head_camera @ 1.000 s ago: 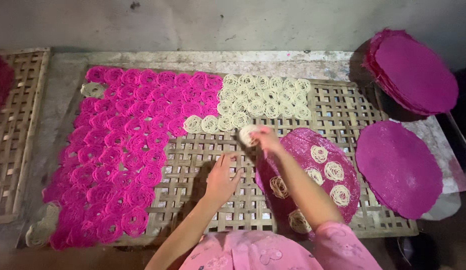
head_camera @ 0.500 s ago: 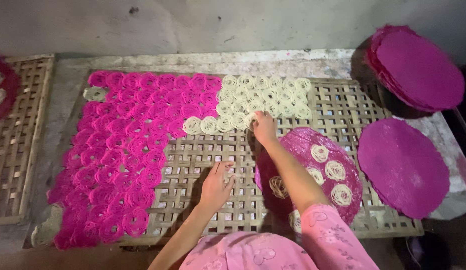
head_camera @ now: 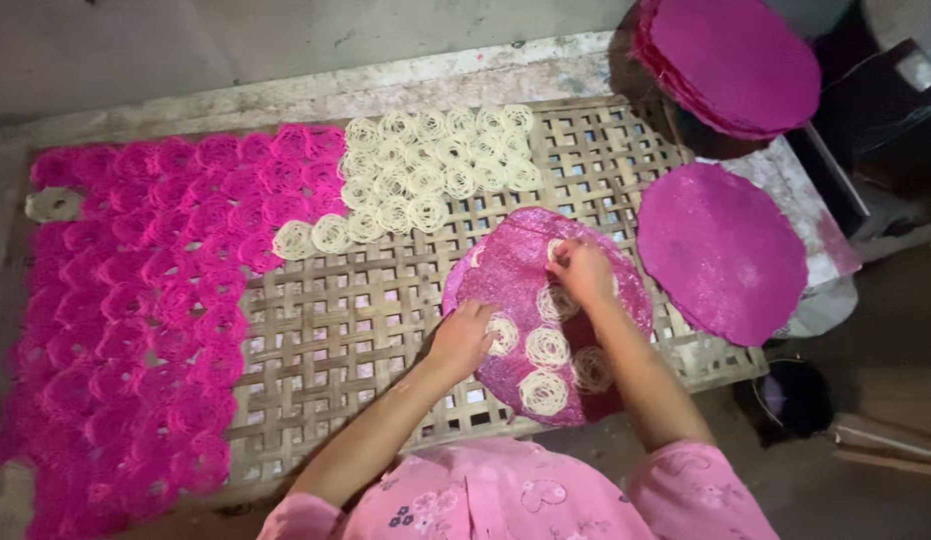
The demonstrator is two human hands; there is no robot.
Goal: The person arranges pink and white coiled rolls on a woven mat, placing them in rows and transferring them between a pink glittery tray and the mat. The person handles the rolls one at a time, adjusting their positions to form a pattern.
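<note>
A round pink mat (head_camera: pixel 516 275) lies on the bamboo lattice tray (head_camera: pixel 336 330) and carries several white noodle coils (head_camera: pixel 548 347). My right hand (head_camera: pixel 583 272) is over the mat's far side, fingers pinched on a white coil at its fingertips. At the mat's left edge my left hand (head_camera: pixel 464 335) rests with loose fingers, touching another coil (head_camera: pixel 503 333). Rows of white coils (head_camera: pixel 426 170) lie on the lattice beyond the mat. Pink coils (head_camera: pixel 136 300) cover the tray's left part.
A stack of round pink mats (head_camera: pixel 731 60) stands at the top right. Another stack, topped by a bare pink mat (head_camera: pixel 721 250), lies just right of the tray. A concrete ledge runs behind the tray, and a dark floor lies to the right.
My right hand has drawn back from the row of white coils on the lattice to the mat. The left hand slid right from the bare lattice to the mat's edge.
</note>
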